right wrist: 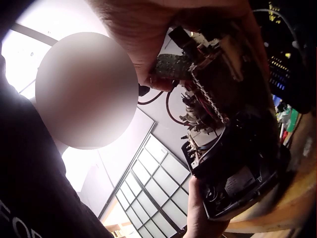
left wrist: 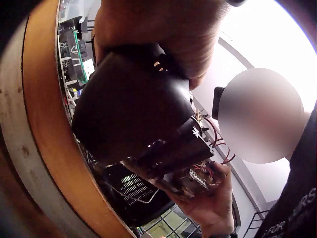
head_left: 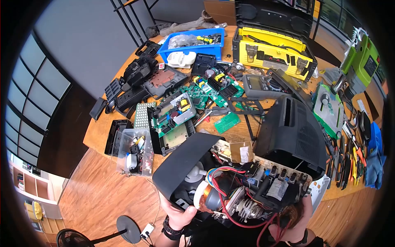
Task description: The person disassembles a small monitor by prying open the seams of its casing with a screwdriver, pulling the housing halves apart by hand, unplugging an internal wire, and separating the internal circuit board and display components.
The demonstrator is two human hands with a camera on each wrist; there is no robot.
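Both hands hold up a small opened CRT set between them. Its black front casing [head_left: 181, 164] is on the left side, and the picture tube's neck with its copper coil [head_left: 202, 196] shows behind it. Beyond lies the chassis circuit board [head_left: 284, 175], trailing red wires [head_left: 230, 222]. My left hand [head_left: 180, 217] grips the casing's lower edge, thumb on top. At the other end my right hand [head_left: 295, 228] grips the board's side, by the wires. In the left wrist view, the casing [left wrist: 124, 109] hides the left fingertips.
A black vented cover [head_left: 288, 127] stands on the table just behind the set. Green circuit boards [head_left: 226, 122], a multimeter [head_left: 263, 85] and a clear parts box [head_left: 140, 158] lie around. Farther back are a blue bin [head_left: 193, 51] and yellow toolbox [head_left: 271, 57]. Hand tools [head_left: 349, 160] crowd the right edge.
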